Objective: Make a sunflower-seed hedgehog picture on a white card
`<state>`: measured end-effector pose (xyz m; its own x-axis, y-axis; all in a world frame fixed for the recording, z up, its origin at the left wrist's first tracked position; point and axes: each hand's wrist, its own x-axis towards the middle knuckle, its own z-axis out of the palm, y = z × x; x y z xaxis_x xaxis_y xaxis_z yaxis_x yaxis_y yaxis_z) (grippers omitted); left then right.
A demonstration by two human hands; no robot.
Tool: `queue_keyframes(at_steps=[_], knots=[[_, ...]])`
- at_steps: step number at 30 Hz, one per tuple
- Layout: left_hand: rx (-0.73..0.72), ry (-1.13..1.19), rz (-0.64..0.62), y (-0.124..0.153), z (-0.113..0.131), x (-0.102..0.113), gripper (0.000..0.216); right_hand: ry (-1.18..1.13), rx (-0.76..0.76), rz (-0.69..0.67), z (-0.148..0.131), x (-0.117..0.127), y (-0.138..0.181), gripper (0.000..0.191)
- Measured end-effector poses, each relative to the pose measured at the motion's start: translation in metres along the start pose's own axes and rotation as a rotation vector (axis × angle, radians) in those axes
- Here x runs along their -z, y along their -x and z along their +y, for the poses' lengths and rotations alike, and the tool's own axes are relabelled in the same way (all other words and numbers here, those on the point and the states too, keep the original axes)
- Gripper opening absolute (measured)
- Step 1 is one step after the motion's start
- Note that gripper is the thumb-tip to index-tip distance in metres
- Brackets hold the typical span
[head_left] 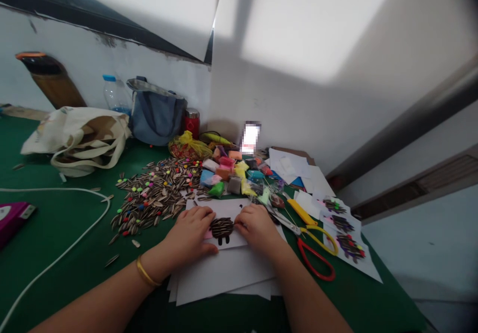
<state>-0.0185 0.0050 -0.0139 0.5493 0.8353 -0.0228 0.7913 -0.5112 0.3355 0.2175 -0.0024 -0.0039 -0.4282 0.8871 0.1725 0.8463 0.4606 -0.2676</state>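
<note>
A small animal figure (222, 227) of dark striped seeds, with two black feet and a pink part on its left, lies on a white paper sheet (235, 242). My left hand (194, 229) rests on the sheet at the figure's left, fingers stretched out and thumb apart. At the figure's right edge, my right hand (256, 225) has its fingers pinched together, and whatever is between the tips is too small to make out. Left of the hands spreads a pile of sunflower seeds (160, 188) mixed with small coloured balls. More white sheets (224, 273) lie stacked underneath.
Scissors (317, 253) with red and yellow handles lie right of my right hand. Finished-looking seed figures (351, 246) sit on paper farther right. Behind are coloured clay packets (226, 173), a phone (250, 138), a blue bag (157, 114) and a cream bag (82, 139). A white cable (74, 238) crosses the left.
</note>
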Motion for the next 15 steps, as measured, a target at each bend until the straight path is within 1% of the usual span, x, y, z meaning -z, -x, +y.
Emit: queue_keyframes(at_steps=[7, 15], knots=[[0.006, 0.021, 0.000, -0.0002, 0.0010, 0.0013, 0.075, 0.132, 0.045, 0.009, -0.0083, -0.0027, -0.0012, 0.003], [0.009, 0.025, -0.002, -0.0012, 0.0012, 0.0010, 0.076, 0.163, 0.064, 0.011, -0.0101, -0.0051, -0.0004, 0.004]])
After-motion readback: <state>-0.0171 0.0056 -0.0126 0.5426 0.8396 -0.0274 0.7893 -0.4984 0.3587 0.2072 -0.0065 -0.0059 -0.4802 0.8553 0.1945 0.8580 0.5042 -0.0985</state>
